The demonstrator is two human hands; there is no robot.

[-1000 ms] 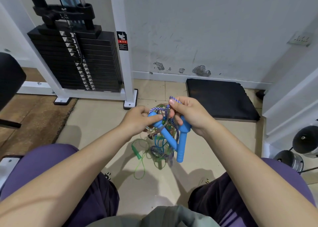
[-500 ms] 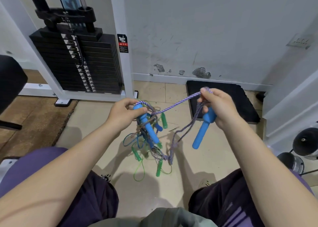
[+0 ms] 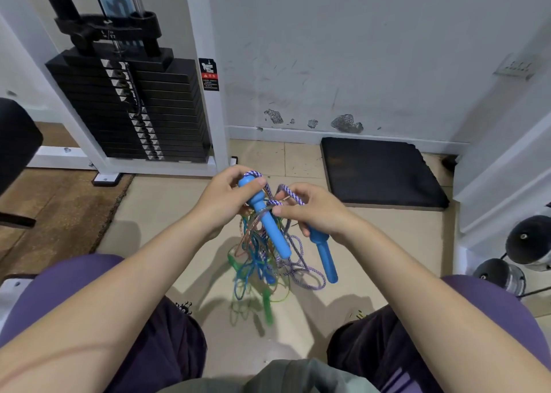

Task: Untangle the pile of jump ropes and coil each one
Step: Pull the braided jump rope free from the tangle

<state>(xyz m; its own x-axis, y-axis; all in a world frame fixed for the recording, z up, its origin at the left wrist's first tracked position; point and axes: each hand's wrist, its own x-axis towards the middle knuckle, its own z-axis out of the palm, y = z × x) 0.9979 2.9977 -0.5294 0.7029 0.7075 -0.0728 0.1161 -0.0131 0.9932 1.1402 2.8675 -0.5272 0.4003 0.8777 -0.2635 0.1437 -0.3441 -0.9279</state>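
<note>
Both hands [image 3: 268,204] grip blue handles [image 3: 269,222] above tangled ropes [image 3: 262,261].

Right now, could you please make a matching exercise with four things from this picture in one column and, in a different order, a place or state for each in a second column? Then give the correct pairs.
Things
1. left hand
2. right hand
3. green handle
4. black foam mat

Places or states
A. lies on the floor by the wall
B. hangs low in the tangle, blurred
C. pinches the purple-white braided rope, with a blue handle under the palm
D. holds the knobbed top of a blue handle

Pairs: 1-D, 2-C, 3-B, 4-A
</note>
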